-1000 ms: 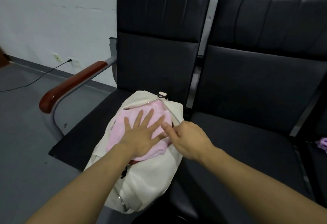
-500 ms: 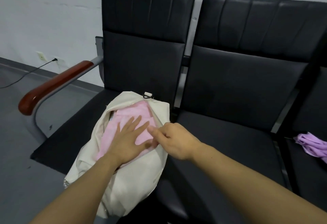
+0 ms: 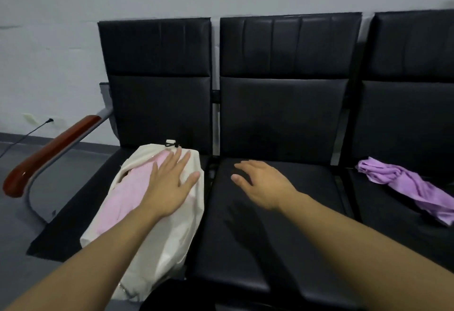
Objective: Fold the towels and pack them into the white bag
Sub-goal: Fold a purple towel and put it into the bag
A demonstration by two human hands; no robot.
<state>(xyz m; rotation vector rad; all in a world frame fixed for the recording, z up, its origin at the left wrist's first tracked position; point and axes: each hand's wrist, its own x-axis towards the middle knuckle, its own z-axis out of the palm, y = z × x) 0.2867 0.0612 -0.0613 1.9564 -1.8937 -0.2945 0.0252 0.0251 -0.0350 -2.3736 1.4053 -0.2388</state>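
Observation:
The white bag (image 3: 172,237) lies on the left seat of a black bench, its mouth open toward the backrest. A folded pink towel (image 3: 122,200) sits inside it, partly showing. My left hand (image 3: 172,185) lies flat on the pink towel and the bag's edge, fingers straight. My right hand (image 3: 260,185) hovers over the middle seat with relaxed fingers, holding nothing. A crumpled purple towel (image 3: 405,185) lies unfolded on the right seat.
The black bench (image 3: 282,224) has three seats against a pale wall. A red-brown armrest (image 3: 51,153) on a grey metal frame stands left of the bag. A wall socket with a black cable (image 3: 36,127) is at the far left, above grey floor.
My right hand has let go of the bag's edge and moved right over the middle seat. My left hand stays pressed on the pink towel. The view turned right, showing the purple towel more fully.

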